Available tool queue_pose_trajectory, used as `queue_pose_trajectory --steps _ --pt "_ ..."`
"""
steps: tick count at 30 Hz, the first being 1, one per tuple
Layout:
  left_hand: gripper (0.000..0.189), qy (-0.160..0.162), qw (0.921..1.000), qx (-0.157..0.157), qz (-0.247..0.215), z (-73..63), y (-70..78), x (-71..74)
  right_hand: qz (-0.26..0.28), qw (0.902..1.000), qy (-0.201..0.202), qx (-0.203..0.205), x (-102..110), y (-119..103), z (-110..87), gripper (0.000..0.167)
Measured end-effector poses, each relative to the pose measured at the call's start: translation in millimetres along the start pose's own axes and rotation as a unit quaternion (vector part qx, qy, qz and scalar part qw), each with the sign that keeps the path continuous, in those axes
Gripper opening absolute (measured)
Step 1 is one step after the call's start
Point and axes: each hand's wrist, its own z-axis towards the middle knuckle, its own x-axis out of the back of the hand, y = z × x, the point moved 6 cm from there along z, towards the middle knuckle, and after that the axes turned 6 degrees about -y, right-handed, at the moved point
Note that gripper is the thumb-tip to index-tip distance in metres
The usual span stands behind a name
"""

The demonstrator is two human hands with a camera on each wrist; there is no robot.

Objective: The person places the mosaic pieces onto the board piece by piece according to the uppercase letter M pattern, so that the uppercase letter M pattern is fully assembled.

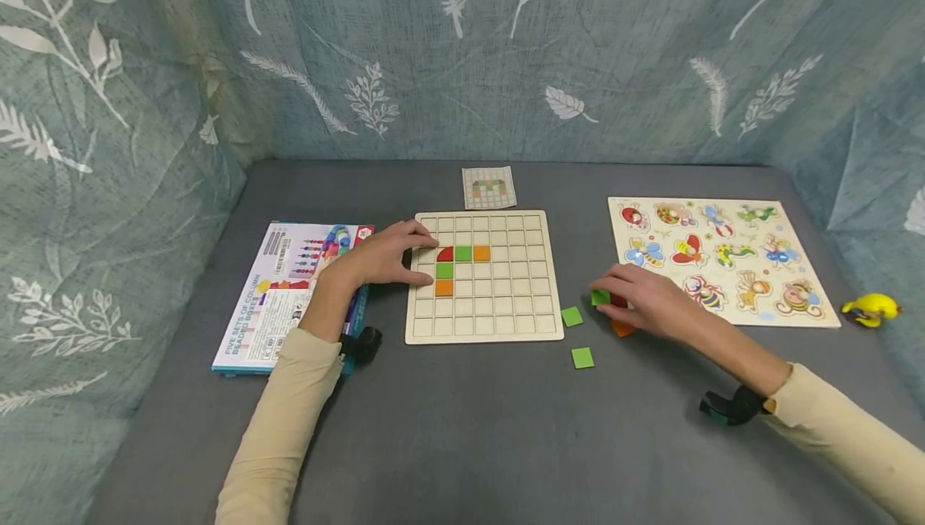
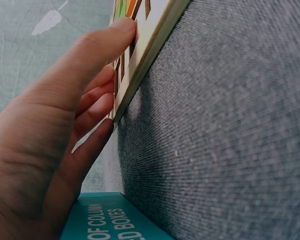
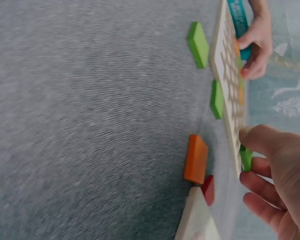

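A wooden grid board [image 1: 499, 334] lies on the grey table. In its upper left cells sit a red rounded piece [image 1: 446, 254], a green square [image 1: 463, 254] and an orange square [image 1: 481, 254] in a row, with another green square [image 1: 444, 270] and orange square [image 1: 444, 288] below. My left hand [image 1: 381, 256] rests its thumb and fingertips on the board's left edge. Right of the board, my right hand [image 1: 650, 300] pinches a green square tile [image 3: 246, 159] between thumb and fingers. Beneath it lie an orange tile [image 3: 195, 159] and a red piece [image 3: 208, 190], partly hidden in the head view.
Two loose green tiles, one nearer the board [image 1: 572, 316] and one closer to me [image 1: 582, 358], lie on the table. A pattern card [image 1: 489, 197] is behind the board. Boxes [image 1: 249, 332] stand left, an insect picture puzzle [image 1: 802, 276] right, and a yellow toy [image 1: 874, 307] far right.
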Motion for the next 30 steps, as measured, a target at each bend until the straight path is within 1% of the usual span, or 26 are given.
queue_pose_trajectory --steps 4,7,14,19,22,27,30 --pt "0.066 0.003 1.0000 -0.002 -0.001 0.2 1.0 3.0 0.013 0.9997 0.019 -0.012 5.9 1.8 4.4 0.037" --pt "0.066 0.002 1.0000 -0.003 0.005 -0.1 0.9 1.5 0.022 0.9991 0.035 -0.015 6.8 1.4 6.0 0.038" --pt "0.065 0.006 1.0000 0.001 0.005 0.0 0.1 1.2 0.028 0.9975 0.065 0.001 10.4 1.4 14.6 0.038" --pt "0.066 0.007 0.9999 0.001 0.009 0.5 -0.9 1.0 0.038 0.9953 0.088 0.010 15.6 4.2 23.2 0.033" --pt "0.067 0.006 0.9999 0.006 0.009 0.1 -0.5 1.6 0.044 0.9948 0.091 0.005 16.3 5.7 27.8 0.032" --pt "0.067 0.004 0.9998 0.015 0.010 -0.5 0.8 3.4 0.052 0.9944 0.092 -0.013 16.5 6.4 35.3 0.037" --pt "0.067 0.000 0.9998 0.015 0.011 -0.1 1.0 2.7 0.059 0.9937 0.094 -0.017 16.0 5.0 40.0 0.039"
